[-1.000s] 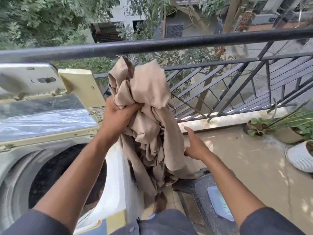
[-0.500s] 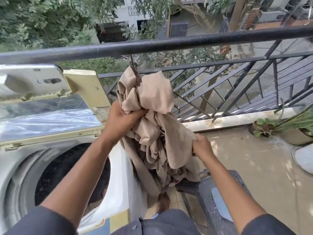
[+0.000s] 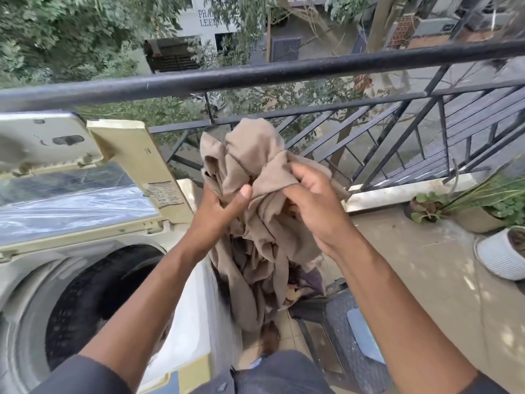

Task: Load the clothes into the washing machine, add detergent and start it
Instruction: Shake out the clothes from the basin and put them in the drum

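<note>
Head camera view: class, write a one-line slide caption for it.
Both hands, left and right, grip a bundled beige garment beside the open top-loading washing machine.

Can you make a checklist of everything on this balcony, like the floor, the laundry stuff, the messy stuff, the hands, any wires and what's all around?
Surface: tan balcony floor, dappled with shade.
Job's things: cream top-loading washing machine, lid raised, dark drum open; bunched beige cloth garment held up to the right of the drum, not yet inside. Detergent: nothing seen.
Clutter: dark woven plastic stool under the garment; white ribbed pot and tan plant pot at the right.
Grippers: left hand and right hand both grip the garment.
Cables: nothing seen.
Surroundings: black metal railing, trees and buildings beyond.
</note>
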`<state>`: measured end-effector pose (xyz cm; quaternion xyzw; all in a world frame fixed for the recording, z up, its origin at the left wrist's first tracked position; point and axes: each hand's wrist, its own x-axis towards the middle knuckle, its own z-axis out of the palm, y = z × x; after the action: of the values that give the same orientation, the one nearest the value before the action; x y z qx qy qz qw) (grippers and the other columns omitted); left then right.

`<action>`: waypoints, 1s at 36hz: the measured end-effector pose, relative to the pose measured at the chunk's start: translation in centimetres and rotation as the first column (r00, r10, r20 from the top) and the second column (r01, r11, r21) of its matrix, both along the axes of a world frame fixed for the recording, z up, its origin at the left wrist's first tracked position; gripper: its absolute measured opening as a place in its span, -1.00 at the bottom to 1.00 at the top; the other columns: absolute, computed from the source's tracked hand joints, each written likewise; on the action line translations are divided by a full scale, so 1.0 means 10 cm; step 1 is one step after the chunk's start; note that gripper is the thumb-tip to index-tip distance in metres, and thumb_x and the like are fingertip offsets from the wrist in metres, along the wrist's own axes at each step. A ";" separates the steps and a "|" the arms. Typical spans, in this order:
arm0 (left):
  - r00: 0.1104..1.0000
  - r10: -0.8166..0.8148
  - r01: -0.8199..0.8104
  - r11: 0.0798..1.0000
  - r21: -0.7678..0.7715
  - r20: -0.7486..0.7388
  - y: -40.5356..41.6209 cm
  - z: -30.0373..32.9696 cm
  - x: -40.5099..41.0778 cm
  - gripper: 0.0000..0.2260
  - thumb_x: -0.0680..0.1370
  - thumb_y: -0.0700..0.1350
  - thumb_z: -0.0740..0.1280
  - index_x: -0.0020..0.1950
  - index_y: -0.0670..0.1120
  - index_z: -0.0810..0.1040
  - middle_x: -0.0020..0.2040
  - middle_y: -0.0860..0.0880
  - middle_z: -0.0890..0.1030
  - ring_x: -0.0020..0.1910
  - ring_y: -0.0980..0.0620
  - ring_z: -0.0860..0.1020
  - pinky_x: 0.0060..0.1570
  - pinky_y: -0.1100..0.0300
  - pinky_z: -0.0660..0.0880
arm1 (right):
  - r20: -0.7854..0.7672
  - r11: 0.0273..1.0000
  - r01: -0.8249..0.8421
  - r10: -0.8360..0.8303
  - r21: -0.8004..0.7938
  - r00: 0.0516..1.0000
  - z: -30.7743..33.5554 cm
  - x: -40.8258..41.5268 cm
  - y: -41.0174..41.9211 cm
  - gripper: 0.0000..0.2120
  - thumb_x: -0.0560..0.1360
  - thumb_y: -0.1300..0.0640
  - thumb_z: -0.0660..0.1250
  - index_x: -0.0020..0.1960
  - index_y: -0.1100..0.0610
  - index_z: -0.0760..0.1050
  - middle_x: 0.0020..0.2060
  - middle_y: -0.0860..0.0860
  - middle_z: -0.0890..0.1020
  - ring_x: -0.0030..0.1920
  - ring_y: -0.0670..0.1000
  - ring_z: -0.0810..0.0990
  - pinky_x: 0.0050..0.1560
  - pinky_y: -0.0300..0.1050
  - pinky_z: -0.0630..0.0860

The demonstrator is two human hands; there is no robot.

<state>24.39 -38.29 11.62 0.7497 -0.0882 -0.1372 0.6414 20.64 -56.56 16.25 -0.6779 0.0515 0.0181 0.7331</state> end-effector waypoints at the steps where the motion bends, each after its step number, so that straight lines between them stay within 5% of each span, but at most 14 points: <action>1: 0.998 -0.057 0.057 0.998 0.021 0.016 -0.02 0.02 -0.02 -0.35 0.49 0.15 0.50 0.53 0.14 0.36 0.36 0.31 0.61 0.39 0.32 0.53 0.43 0.19 0.50 | -0.002 0.999 -0.033 0.033 -0.005 0.999 -0.01 0.00 0.05 -0.83 0.69 0.27 0.25 0.14 0.30 0.60 -0.10 0.12 0.70 -0.04 0.09 0.62 0.09 0.08 0.52; 6: 0.979 -0.035 0.004 0.988 0.152 0.203 -0.08 -0.12 0.01 -0.19 0.31 0.05 0.70 0.51 0.01 0.47 0.36 0.06 0.63 0.39 0.14 0.58 0.43 0.09 0.50 | -0.036 0.978 -0.182 0.179 -0.100 0.983 -0.03 0.02 0.15 -0.82 0.53 0.24 0.29 0.07 0.11 0.61 -0.17 0.19 0.62 -0.14 0.08 0.51 -0.12 0.09 0.42; 9: 0.967 0.084 -0.121 0.982 0.146 0.239 -0.10 -0.17 0.00 -0.36 0.39 -0.21 0.65 0.43 0.03 0.54 0.25 0.17 0.67 0.26 0.29 0.62 0.27 0.26 0.55 | -0.028 0.961 -0.259 0.257 -0.097 0.966 0.00 0.03 0.09 -0.75 0.52 0.37 0.28 0.16 0.25 0.59 0.01 0.29 0.70 0.02 0.09 0.62 0.13 0.23 0.52; 12: 0.959 0.172 -0.206 0.968 0.141 0.225 -0.11 -0.18 0.00 -0.40 0.44 -0.15 0.65 0.35 0.26 0.52 0.24 0.24 0.67 0.26 0.33 0.60 0.22 0.37 0.53 | -0.007 0.959 -0.242 0.243 -0.145 0.970 0.05 0.00 -0.03 -0.74 0.57 0.47 0.26 0.11 0.23 0.62 -0.02 0.12 0.74 0.05 -0.03 0.70 0.08 -0.12 0.59; 14: 0.953 0.236 -0.265 0.952 0.150 0.190 -0.09 -0.20 0.03 -0.47 0.45 -0.06 0.63 0.37 0.18 0.56 0.21 0.22 0.69 0.22 0.28 0.64 0.22 0.21 0.60 | -0.028 0.965 -0.180 0.177 -0.193 0.984 0.03 -0.03 -0.12 -0.76 0.60 0.47 0.24 0.11 0.26 0.61 -0.05 0.16 0.75 -0.04 -0.03 0.73 -0.07 -0.31 0.56; 16: 0.937 0.305 -0.332 0.928 0.167 0.170 -0.06 -0.21 0.06 -0.50 0.45 -0.06 0.59 0.36 0.11 0.59 0.17 0.19 0.71 0.17 0.23 0.67 0.20 0.05 0.65 | -0.086 0.941 -0.151 0.131 -0.302 0.988 -0.08 -0.07 -0.26 -0.83 0.62 0.37 0.28 0.09 0.23 0.62 -0.11 0.13 0.76 -0.11 0.02 0.74 -0.09 -0.14 0.63; 18: 0.922 0.350 -0.373 0.916 0.146 0.164 -0.04 -0.20 0.09 -0.54 0.46 -0.14 0.57 0.34 0.07 0.61 0.15 0.17 0.73 0.15 0.21 0.68 0.20 -0.02 0.65 | -0.264 0.849 -0.273 0.165 -0.452 0.950 -0.29 -0.12 -0.43 -0.90 0.63 0.22 0.34 0.02 0.13 0.64 -0.21 0.07 0.76 -0.20 0.06 0.73 0.02 0.16 0.67; 21: 0.916 0.355 -0.376 0.922 0.094 0.186 -0.05 -0.10 0.14 -0.57 0.48 -0.15 0.57 0.34 0.02 0.64 0.18 0.14 0.74 0.21 0.16 0.68 0.23 -0.06 0.65 | -0.578 0.613 -0.560 0.196 -0.558 0.792 -0.77 -0.15 -0.65 -0.89 0.58 0.06 0.40 0.05 0.08 0.63 -0.17 0.01 0.75 -0.09 0.12 0.76 0.08 0.05 0.67; 24: 0.917 0.332 -0.350 0.936 0.043 0.222 -0.09 0.05 0.13 -0.58 0.49 -0.17 0.60 0.33 -0.01 0.65 0.19 0.12 0.74 0.23 0.15 0.68 0.25 -0.06 0.65 | -0.752 0.399 -0.714 0.086 -0.576 0.654 -1.27 -0.17 -0.70 -0.28 0.43 -0.21 0.50 0.46 0.07 0.36 0.29 0.01 0.63 0.25 0.12 0.64 0.20 -0.05 0.58; 26: 0.914 0.319 -0.335 0.942 0.024 0.250 -0.11 0.13 0.11 -0.60 0.50 -0.22 0.58 0.32 -0.04 0.66 0.18 0.10 0.75 0.23 0.14 0.69 0.25 -0.03 0.65 | -0.748 0.443 -0.686 0.049 -0.578 0.662 -1.59 -0.20 -0.65 0.06 0.29 -0.32 0.56 0.57 0.10 0.14 0.37 0.08 0.56 0.33 0.15 0.58 0.26 0.05 0.57; 28: 0.915 0.302 -0.316 0.949 0.009 0.266 -0.12 0.19 0.10 -0.61 0.51 -0.28 0.56 0.32 -0.08 0.66 0.17 0.06 0.75 0.23 0.09 0.70 0.23 -0.07 0.66 | -0.708 0.484 -0.623 0.010 -0.614 0.706 -1.85 -0.20 -0.57 0.13 0.21 -0.39 0.57 0.57 0.12 0.20 0.37 0.11 0.52 0.38 0.19 0.53 0.28 0.09 0.56; 31: 0.910 0.311 -0.317 0.948 -0.022 0.274 -0.11 0.25 0.11 -0.59 0.51 -0.36 0.53 0.35 -0.16 0.63 0.19 -0.01 0.75 0.24 0.05 0.70 0.25 -0.09 0.65 | -0.692 0.541 -0.564 -0.048 -0.624 0.720 -2.19 -0.17 -0.48 -0.16 0.20 -0.40 0.43 0.39 -0.03 0.49 0.28 0.07 0.60 0.28 0.18 0.56 0.22 0.10 0.59; 34: 0.907 0.310 -0.317 0.948 -0.023 0.285 -0.08 0.26 0.12 -0.58 0.52 -0.32 0.53 0.37 -0.15 0.61 0.23 -0.02 0.73 0.28 0.01 0.68 0.29 -0.13 0.62 | -0.668 0.561 -0.514 -0.096 -0.649 0.738 -2.26 -0.13 -0.46 -0.71 0.49 -0.04 0.31 0.17 0.01 0.59 0.14 0.11 0.68 0.02 0.16 0.61 0.02 0.01 0.60; 36: 0.908 0.313 -0.322 0.947 -0.013 0.279 -0.04 0.22 0.15 -0.56 0.52 -0.29 0.54 0.39 -0.14 0.59 0.26 -0.03 0.72 0.31 0.00 0.66 0.32 -0.16 0.60 | -0.634 0.606 -0.447 -0.126 -0.658 0.763 -2.06 -0.11 -0.48 -0.75 0.56 0.09 0.25 0.17 0.09 0.60 0.14 0.14 0.67 0.08 0.20 0.64 -0.03 -0.04 0.51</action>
<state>25.89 -38.72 13.85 0.7763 -0.0517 0.0737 0.6239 19.59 -61.38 -4.33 -0.8813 0.2278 0.2873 0.2982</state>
